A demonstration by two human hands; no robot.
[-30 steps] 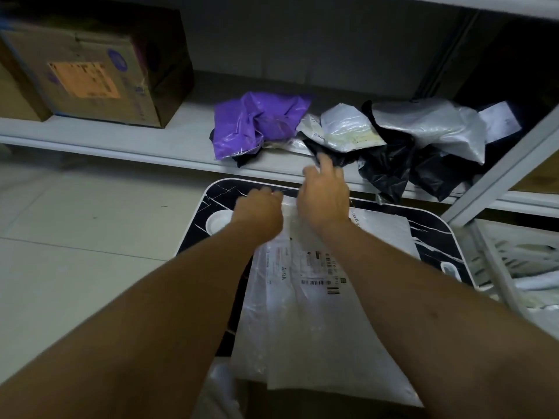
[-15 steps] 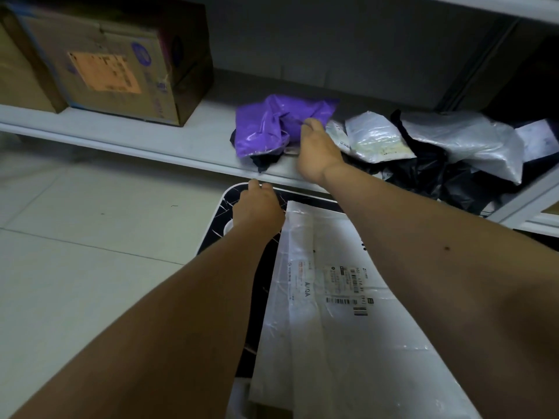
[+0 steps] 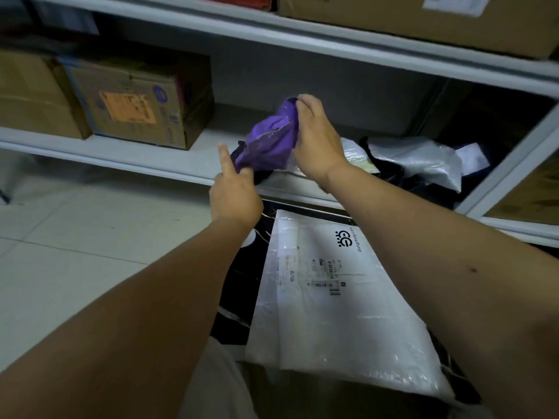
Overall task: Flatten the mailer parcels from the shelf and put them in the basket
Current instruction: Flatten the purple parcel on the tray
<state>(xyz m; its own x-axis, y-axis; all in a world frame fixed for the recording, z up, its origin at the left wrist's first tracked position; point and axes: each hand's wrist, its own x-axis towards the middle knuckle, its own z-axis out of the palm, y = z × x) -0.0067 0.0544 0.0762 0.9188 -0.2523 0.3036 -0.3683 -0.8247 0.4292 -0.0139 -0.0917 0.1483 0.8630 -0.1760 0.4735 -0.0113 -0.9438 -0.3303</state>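
The right hand (image 3: 317, 140) lifts the crumpled purple mailer (image 3: 269, 140) just above the shelf (image 3: 169, 158), fingers pinching its top, while the left hand (image 3: 236, 195) grips its lower corner, seemingly to stretch it flat.

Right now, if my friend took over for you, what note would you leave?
Right hand grips the crumpled purple mailer, lifted above the shelf. Left hand pinches its lower corner, index finger straight.
Done: white mailers lie flat on the black table.
Left: flatten the purple one, then the silver and black mailers on the shelf. The basket is not in view.
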